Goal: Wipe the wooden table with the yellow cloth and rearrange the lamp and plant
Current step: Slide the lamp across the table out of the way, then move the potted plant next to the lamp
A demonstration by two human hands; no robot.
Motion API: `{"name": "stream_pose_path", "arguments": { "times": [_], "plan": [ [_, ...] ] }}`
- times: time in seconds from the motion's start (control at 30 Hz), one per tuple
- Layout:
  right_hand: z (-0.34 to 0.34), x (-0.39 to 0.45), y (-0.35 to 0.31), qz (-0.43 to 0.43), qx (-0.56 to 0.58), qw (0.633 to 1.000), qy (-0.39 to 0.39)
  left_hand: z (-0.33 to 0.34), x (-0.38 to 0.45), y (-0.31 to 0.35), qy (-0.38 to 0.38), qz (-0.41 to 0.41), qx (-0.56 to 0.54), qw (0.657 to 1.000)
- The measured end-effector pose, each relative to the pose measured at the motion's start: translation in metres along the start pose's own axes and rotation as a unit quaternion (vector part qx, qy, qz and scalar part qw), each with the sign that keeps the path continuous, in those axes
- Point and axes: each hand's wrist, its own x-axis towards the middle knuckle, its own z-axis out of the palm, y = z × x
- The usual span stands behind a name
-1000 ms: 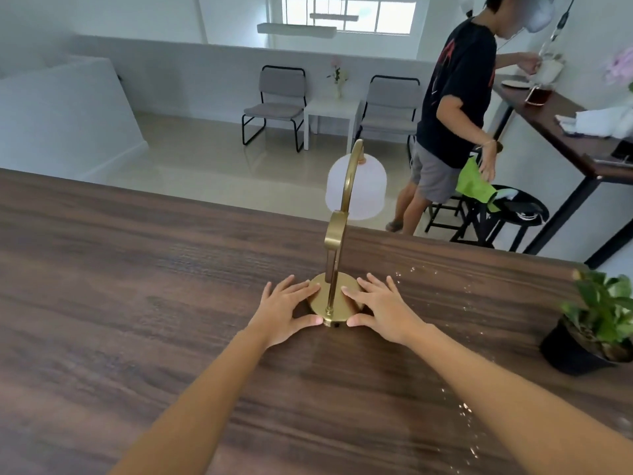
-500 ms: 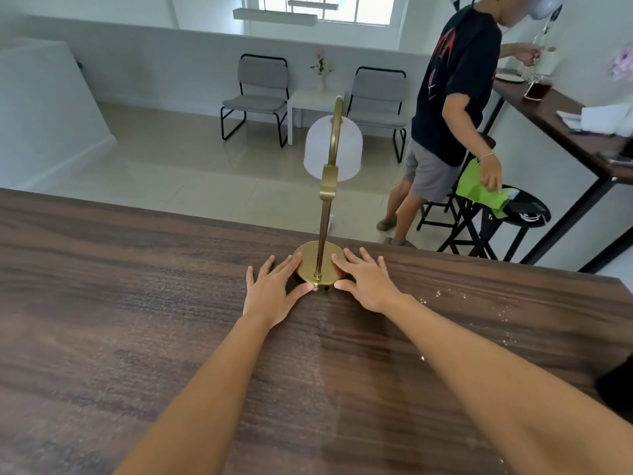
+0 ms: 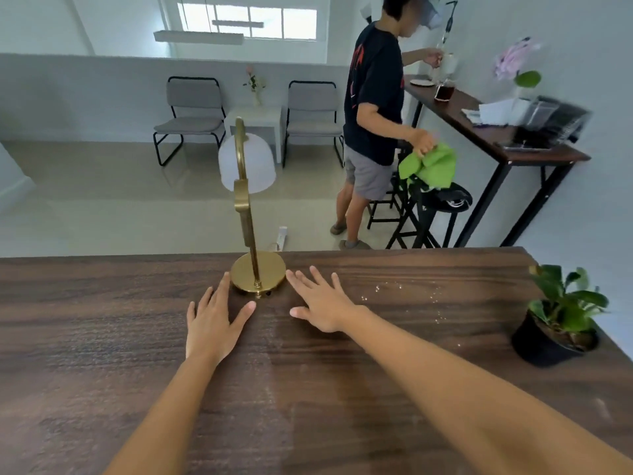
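Observation:
A brass lamp (image 3: 257, 273) with a white dome shade stands upright at the far edge of the dark wooden table (image 3: 102, 337). My left hand (image 3: 214, 323) lies flat just left of its round base, fingers spread, fingertips near the base rim. My right hand (image 3: 320, 301) hovers flat to the right of the base, apart from it. A small green plant in a black pot (image 3: 555, 323) sits near the table's right edge. No yellow cloth is in view.
Crumbs or droplets (image 3: 404, 289) are scattered on the table between my right hand and the plant. Beyond the table a person (image 3: 373, 108) holds a green cloth (image 3: 431, 164) beside black stools and a narrow side table (image 3: 486, 132). Two grey chairs stand at the back wall.
The lamp has been pushed away to the table's far edge. Both hands have come off its base and lie spread beside it. The plant has come back into view at right.

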Motion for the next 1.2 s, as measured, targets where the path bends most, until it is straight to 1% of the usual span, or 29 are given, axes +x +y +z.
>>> {"name": "stream_pose_path", "arguments": {
  "times": [0.13, 0.2, 0.27, 0.33, 0.4, 0.47, 0.5, 0.53, 0.57, 0.63, 0.67, 0.7, 0.77, 0.8, 0.83, 0.9, 1.03, 1.13, 1.2],
  "plan": [
    [0.012, -0.090, 0.034, -0.008, 0.118, 0.990, 0.080, -0.002, -0.034, 0.024, 0.035, -0.017, -0.095, 0.995],
    [0.021, -0.144, 0.055, -0.018, 0.181, 0.975, 0.124, 0.001, -0.059, 0.058, 0.048, 0.005, -0.142, 0.989],
    [0.031, -0.199, 0.082, -0.005, 0.228, 0.954, 0.195, 0.011, -0.088, 0.104, 0.044, 0.049, -0.181, 0.981],
    [0.040, -0.252, 0.110, 0.047, 0.256, 0.912, 0.316, 0.026, -0.117, 0.156, 0.011, 0.090, -0.238, 0.967],
    [0.044, -0.297, 0.137, 0.132, 0.284, 0.848, 0.427, 0.043, -0.142, 0.206, -0.030, 0.114, -0.305, 0.945],
    [0.043, -0.326, 0.162, 0.205, 0.306, 0.781, 0.504, 0.063, -0.158, 0.254, -0.067, 0.124, -0.354, 0.925],
    [0.042, -0.335, 0.176, 0.232, 0.315, 0.755, 0.527, 0.074, -0.164, 0.276, -0.087, 0.125, -0.365, 0.919],
    [0.039, -0.341, 0.189, 0.253, 0.328, 0.738, 0.533, 0.084, -0.169, 0.297, -0.109, 0.125, -0.372, 0.914],
    [0.035, -0.344, 0.201, 0.268, 0.348, 0.732, 0.522, 0.094, -0.173, 0.317, -0.131, 0.121, -0.380, 0.908],
    [0.027, -0.344, 0.223, 0.273, 0.400, 0.745, 0.459, 0.110, -0.179, 0.354, -0.173, 0.096, -0.409, 0.891],
    [0.025, -0.342, 0.233, 0.265, 0.431, 0.752, 0.423, 0.116, -0.180, 0.369, -0.189, 0.075, -0.425, 0.882],
    [0.023, -0.340, 0.241, 0.249, 0.468, 0.752, 0.392, 0.121, -0.180, 0.382, -0.204, 0.051, -0.442, 0.872],
    [0.023, -0.335, 0.253, 0.202, 0.545, 0.735, 0.349, 0.128, -0.177, 0.400, -0.221, 0.014, -0.468, 0.856],
    [0.024, -0.334, 0.256, 0.183, 0.564, 0.733, 0.334, 0.131, -0.176, 0.405, -0.222, 0.010, -0.472, 0.853],
    [0.025, -0.332, 0.258, 0.172, 0.566, 0.739, 0.323, 0.132, -0.176, 0.408, -0.222, 0.011, -0.472, 0.853],
    [0.027, -0.329, 0.258, 0.166, 0.557, 0.748, 0.320, 0.132, -0.178, 0.411, -0.220, 0.017, -0.470, 0.855],
    [0.027, -0.314, 0.250, 0.171, 0.531, 0.757, 0.339, 0.120, -0.179, 0.408, -0.194, -0.004, -0.496, 0.846],
    [0.022, -0.295, 0.232, 0.157, 0.520, 0.766, 0.344, 0.103, -0.172, 0.388, -0.170, -0.012, -0.508, 0.844],
    [0.014, -0.277, 0.212, 0.134, 0.530, 0.765, 0.341, 0.085, -0.165, 0.368, -0.147, -0.012, -0.514, 0.845]
  ]
}}
